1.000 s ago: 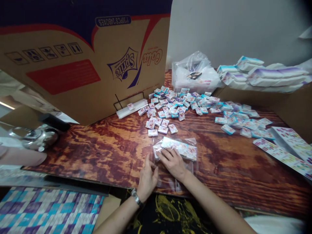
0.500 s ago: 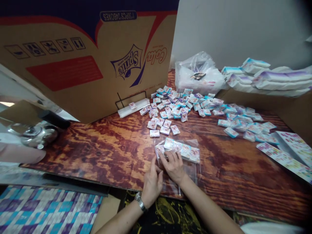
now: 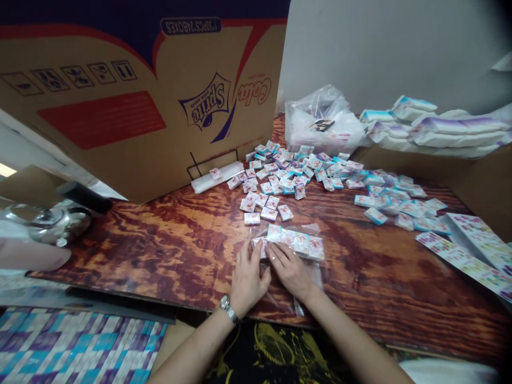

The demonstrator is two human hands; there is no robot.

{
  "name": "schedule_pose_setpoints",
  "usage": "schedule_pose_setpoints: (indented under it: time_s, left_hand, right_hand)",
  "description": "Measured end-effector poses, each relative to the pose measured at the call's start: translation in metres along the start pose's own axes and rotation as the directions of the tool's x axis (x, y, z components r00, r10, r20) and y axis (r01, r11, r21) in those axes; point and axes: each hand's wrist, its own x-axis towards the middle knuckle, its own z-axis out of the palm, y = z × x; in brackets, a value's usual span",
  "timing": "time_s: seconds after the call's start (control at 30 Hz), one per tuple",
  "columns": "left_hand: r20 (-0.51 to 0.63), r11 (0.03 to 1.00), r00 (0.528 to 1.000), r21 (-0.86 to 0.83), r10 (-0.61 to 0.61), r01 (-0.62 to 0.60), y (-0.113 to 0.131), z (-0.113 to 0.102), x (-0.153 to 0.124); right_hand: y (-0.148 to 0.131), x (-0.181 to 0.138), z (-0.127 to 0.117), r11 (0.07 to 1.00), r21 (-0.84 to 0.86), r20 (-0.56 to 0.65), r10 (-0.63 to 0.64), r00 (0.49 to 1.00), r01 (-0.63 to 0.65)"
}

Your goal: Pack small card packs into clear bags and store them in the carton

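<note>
Presently, the left hand touches the left part of a clear plastic bag, its thumb apart from the fingers. Just beside it, the right hand lies on the same bag with fingers extended; whether either hand pinches something, I cannot tell. Inside, flat white printed boxes make a row beyond the right hand. Farther ahead of both hands, loose small white, blue and purple boxes are spread upon the brown wood-patterned table.

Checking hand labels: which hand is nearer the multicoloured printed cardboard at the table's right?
Right. The right hand, at the clear bag, is left of the printed cardboard; the left hand is even farther left.
</note>
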Motion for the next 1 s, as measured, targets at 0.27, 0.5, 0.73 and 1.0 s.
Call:
schedule_pose_setpoints:
  time_s: [0.27,0.5,0.73,1.0]
  left_hand:
    - [0.002,0.991,0.992,0.044,0.123,-0.123,-0.019,0.016,0.018]
    - [-0.003,0.989,0.989,-0.027,0.147,-0.147,-0.023,0.013,0.022]
    - [0.003,0.990,0.990,-0.012,0.139,-0.139,-0.023,0.014,0.022]
    - [0.038,0.992,0.993,0.043,0.114,-0.116,-0.016,0.011,0.026]
  right_hand:
    - [0.006,-0.001,-0.002,0.978,-0.152,-0.044,0.139,0.989,-0.144]
    - [0.009,0.000,0.002,0.977,-0.149,-0.010,0.150,0.989,-0.150]
    - [0.010,-0.004,0.008,0.971,-0.165,0.033,0.179,0.983,-0.171]
    - [0.011,0.008,0.006,0.966,-0.185,0.125,0.206,0.971,-0.181]
